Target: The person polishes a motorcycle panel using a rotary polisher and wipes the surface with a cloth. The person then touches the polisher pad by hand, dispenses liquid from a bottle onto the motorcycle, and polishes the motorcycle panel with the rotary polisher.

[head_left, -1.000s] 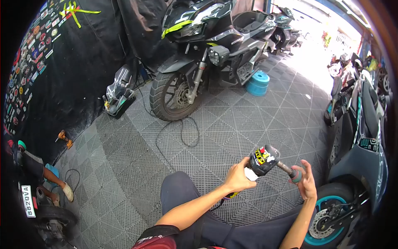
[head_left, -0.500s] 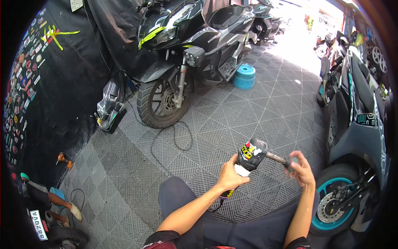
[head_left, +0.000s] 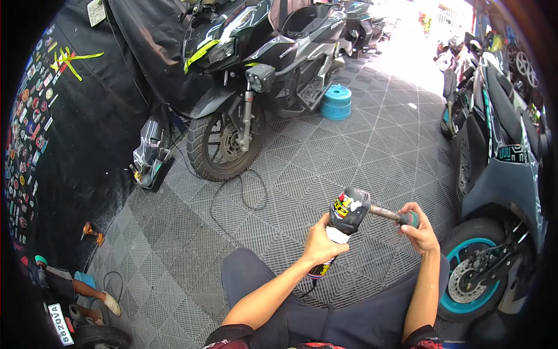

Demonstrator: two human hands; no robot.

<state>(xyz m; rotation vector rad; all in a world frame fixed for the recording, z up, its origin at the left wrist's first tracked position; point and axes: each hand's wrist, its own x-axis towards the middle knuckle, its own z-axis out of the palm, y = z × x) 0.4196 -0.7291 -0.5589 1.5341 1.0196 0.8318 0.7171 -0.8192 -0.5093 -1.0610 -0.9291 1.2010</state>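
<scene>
Impact wrench (head_left: 347, 209), black with bright stickers on its body, sits in front of the seated person's knees, held up over the grey grid-tile floor (head_left: 360, 151). The left hand (head_left: 321, 243) is closed around the grip below the body, and a cable runs down from the handle toward the lap. The right hand (head_left: 419, 231) is closed on the teal socket (head_left: 410, 219) at the end of the metal extension shaft (head_left: 383, 213), fingers curled around it with the thumb on top. The step in hand looks like seating or changing the socket on the tool's drive, judging from that pinch at the tip. The next move probably calls for a firm push or twist along the shaft while the left hand keeps the tool steady. A scooter's teal-rimmed wheel (head_left: 465, 285) stands just to the right of the knee, and a black scooter (head_left: 261, 64) is parked well ahead beside a blue stool (head_left: 336, 102).
</scene>
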